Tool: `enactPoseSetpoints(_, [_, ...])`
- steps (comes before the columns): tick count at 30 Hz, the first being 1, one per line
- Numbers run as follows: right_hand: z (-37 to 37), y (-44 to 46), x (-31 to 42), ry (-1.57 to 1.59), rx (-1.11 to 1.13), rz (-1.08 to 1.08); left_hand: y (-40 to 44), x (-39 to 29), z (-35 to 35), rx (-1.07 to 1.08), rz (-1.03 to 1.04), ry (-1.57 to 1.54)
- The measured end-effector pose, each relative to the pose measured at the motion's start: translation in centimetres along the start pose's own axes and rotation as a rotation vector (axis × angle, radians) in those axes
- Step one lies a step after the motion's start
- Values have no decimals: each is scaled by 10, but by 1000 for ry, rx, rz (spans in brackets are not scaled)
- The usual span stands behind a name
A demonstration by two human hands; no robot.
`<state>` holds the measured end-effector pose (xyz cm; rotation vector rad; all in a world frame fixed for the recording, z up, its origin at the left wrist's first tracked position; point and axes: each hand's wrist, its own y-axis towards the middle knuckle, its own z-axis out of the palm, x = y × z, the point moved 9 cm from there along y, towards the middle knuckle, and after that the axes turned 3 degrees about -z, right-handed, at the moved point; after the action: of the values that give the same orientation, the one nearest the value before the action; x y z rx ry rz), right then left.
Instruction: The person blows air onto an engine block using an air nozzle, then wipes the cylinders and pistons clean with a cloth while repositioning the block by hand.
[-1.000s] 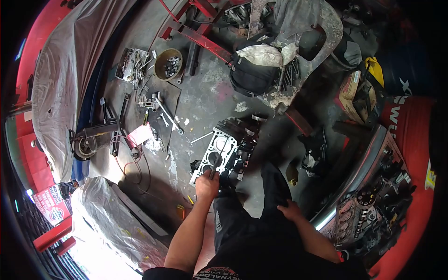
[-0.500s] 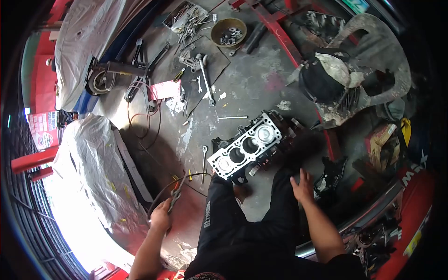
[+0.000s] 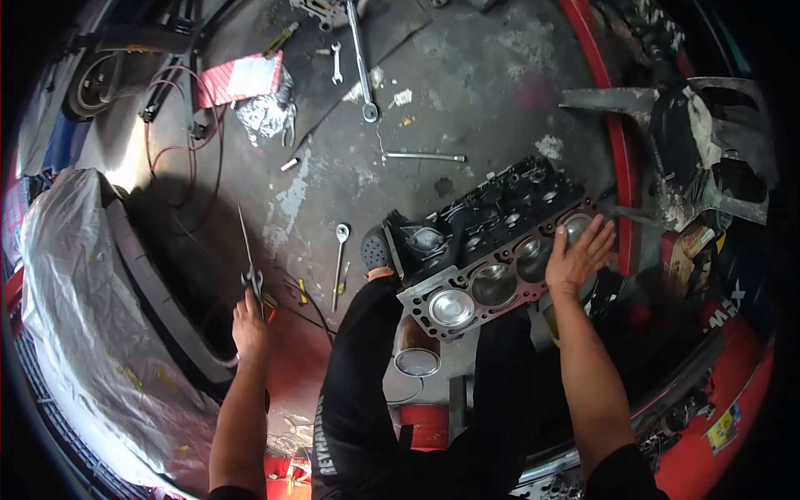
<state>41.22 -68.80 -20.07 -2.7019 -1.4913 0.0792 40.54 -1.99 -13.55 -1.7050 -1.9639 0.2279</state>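
Note:
An engine block (image 3: pixel 517 287) sits on the floor in front of my legs, its flat machined face turned up with a row of cylinder bores. A shiny piston (image 3: pixel 452 308) shows in the bore at the left end. My right hand (image 3: pixel 581 257) lies over the block's right end with fingers stretched out, apparently touching it and partly covering the bores there. Off to the left, my left hand (image 3: pixel 250 327) is wrapped round an air blow gun (image 3: pixel 253 283). The gun's long thin nozzle points away from me, apart from the block.
A ratchet (image 3: pixel 340 258), a long bar (image 3: pixel 425 157), a large ratchet handle (image 3: pixel 363 71) and a wrench (image 3: pixel 337 63) lie on the floor. A plastic-covered car part (image 3: pixel 108 317) stands left. Below the block is a can (image 3: pixel 417 354). A red beam (image 3: pixel 615 150) and chair (image 3: pixel 725 158) are right.
My right hand has moved from beside my knee onto the block. My left hand holds the blow gun with its nozzle now pointing forward. The view has shifted closer to the block.

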Motion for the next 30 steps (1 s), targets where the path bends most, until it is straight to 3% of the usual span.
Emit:
enactPoseSetpoints(5, [-5,3,-1,57,-125,-55,90,-69,75,-29,81,16])
enactPoseSetpoints(8, [-19,0,5,181,-242,-126,118,-83,153,-83,83,98])
enactPoseSetpoints(13, [-19,-3,2,227,-286,-116,149,-93,240,192,228,194])
enactPoseSetpoints(15, [-19,-2,0,305,-313,-142,158,-98,255,226,186,223])
enactPoseSetpoints(17, [-18,-2,-1,330,-347,-144,159,-95,283,415,89,286])
enactPoseSetpoints(20, [-21,-4,-5,354,-377,-131,180,-88,320,433,49,283])
enactPoseSetpoints(23, [-19,-4,-11,357,-409,-96,201,-98,296,410,-22,210])
enactPoseSetpoints(26, [-12,-2,-18,308,-361,-40,211,-115,253,126,-9,-202])
enactPoseSetpoints(30, [-8,-6,-23,369,-212,57,196,-106,211,-45,-27,-558])
